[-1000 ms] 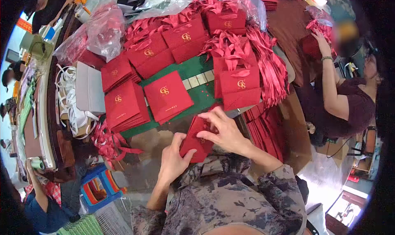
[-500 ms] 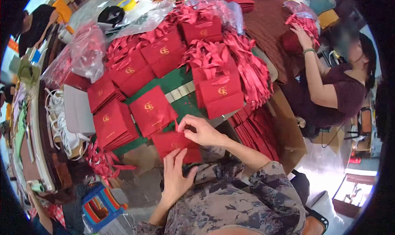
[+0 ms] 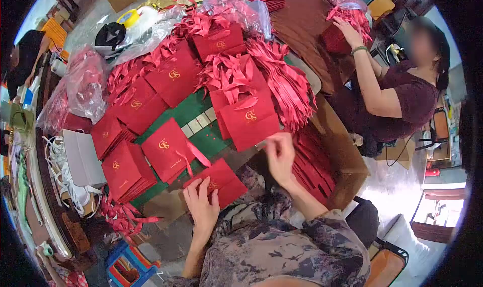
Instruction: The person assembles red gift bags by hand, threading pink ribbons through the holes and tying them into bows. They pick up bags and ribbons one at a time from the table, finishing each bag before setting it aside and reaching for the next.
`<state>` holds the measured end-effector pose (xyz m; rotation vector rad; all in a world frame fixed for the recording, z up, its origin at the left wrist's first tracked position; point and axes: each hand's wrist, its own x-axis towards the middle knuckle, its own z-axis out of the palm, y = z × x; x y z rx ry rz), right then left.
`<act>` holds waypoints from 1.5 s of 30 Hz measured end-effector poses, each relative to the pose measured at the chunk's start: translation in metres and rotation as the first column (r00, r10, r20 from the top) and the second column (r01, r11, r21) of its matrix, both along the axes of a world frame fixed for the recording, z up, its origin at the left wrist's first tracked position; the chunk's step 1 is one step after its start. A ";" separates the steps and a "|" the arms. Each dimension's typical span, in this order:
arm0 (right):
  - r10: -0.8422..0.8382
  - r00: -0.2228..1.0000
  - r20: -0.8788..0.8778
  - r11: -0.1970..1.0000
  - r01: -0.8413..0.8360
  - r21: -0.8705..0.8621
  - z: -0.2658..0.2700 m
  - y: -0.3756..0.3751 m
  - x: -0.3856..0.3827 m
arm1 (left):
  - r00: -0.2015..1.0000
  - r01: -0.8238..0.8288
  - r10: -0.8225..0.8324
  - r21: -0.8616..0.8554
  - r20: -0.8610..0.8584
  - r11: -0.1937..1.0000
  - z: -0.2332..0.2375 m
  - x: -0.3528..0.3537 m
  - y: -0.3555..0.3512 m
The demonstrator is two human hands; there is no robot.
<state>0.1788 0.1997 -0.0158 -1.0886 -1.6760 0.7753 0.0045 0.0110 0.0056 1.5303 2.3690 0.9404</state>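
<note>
1. Where the left hand [image 3: 204, 204] lies, the bag [image 3: 227, 179] sits under its fingertips, at the table's near edge and just in front of the person's lap; its face is up, with a gold mark partly hidden by the fingers.
2. The bag's far edge slants up to the right, and its right corner points below the right hand [image 3: 280, 155]; the covered near-left part keeps me from telling its long axis.
3. The left hand is loosely spread, fingers laid over the bag; its thumb is hard to make out.
4. The right hand is raised, apart from the bag, fingers curled in and thumb close; I cannot tell whether it holds anything.
5. A ribbon [image 3: 200, 155] angles across the corner of a pile [image 3: 166, 146] of flat bags, just beyond the bag; a second stack [image 3: 128, 170] stands left of that.
6. Beyond the pile is the green mat [image 3: 209, 142], with a pale strip [image 3: 198, 124] across it; a front bag [image 3: 246, 118] with a gold mark stands to its right, beside a ribbon bundle [image 3: 291, 93].
7. Right of the lap, a carton [image 3: 352, 169] holds more red pieces [image 3: 308, 159]; farther right, a co-worker [image 3: 402, 96] rests a hand on a red bundle [image 3: 336, 39].
</note>
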 end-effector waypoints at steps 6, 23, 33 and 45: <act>-0.255 0.959 0.120 0.965 0.245 0.090 -0.027 0.031 0.050 | 1.000 0.017 -0.017 0.055 0.002 0.998 0.000 -0.003 0.011; -0.164 0.965 0.206 0.984 0.144 0.108 0.006 0.035 0.053 | 0.997 -0.051 0.046 0.081 0.057 0.995 -0.002 -0.021 0.024; 0.499 0.836 0.229 0.855 -0.518 0.027 0.052 -0.028 -0.035 | 0.976 -0.084 0.074 0.043 0.207 0.995 -0.006 -0.044 0.041; 0.659 0.749 0.072 0.751 -0.648 -0.131 0.087 -0.039 -0.021 | 0.957 -0.094 0.068 0.080 0.282 0.992 -0.010 -0.047 0.048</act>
